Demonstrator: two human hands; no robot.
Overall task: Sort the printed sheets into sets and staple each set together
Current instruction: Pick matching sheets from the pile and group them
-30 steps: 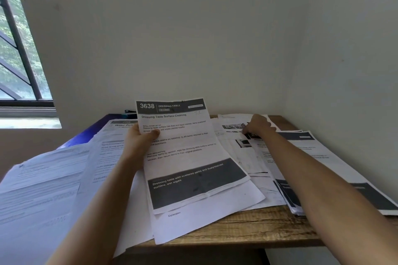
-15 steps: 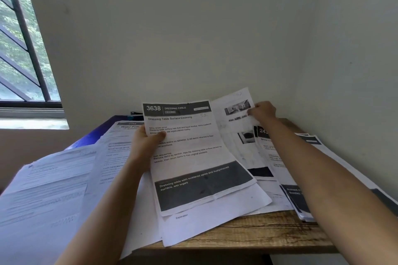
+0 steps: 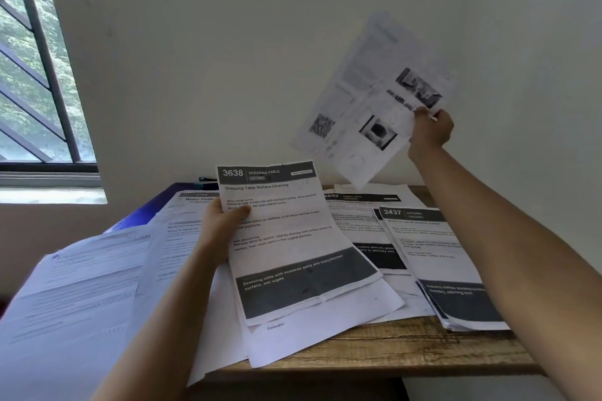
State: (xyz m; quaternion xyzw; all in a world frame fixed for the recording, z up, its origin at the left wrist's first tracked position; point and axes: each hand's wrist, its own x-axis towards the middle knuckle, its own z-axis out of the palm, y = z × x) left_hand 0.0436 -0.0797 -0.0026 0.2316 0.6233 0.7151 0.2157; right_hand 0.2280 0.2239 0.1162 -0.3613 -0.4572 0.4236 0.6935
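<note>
The person stood at a wooden table (image 3: 391,348) covered with printed sheets. The left hand (image 3: 221,225) gripped the 3638 sheet (image 3: 293,238) at its left edge, the thumb lying on the printed face and the fingers hidden behind the paper. This sheet, headed "Dressing Table Surface Cleaning", was tilted up toward the person over the middle of the table. Its lower end was above a white sheet (image 3: 325,335) that stuck out past the front edge.

The right hand (image 3: 430,130) was lifted high above the back right corner and pinched the raised sheet (image 3: 365,107) by its right edge. That sheet hung slanted in the air in front of the wall, clear of the table. It looked blurred. I could make out only two dark photos and a speckled square on it.

Flat near the right edge lay the 2437 pile (image 3: 436,254), headed "Kitchen", its bottom reaching the front edge. Just beside it on the left, partly under it, lay the 2692 sheet (image 3: 361,205). More sheets, the left pile (image 3: 81,286), spread over the left edge and hung beyond it. A blue thing (image 3: 156,208) showed under them at the back left corner. A barred window (image 3: 32,75) was on the left.
</note>
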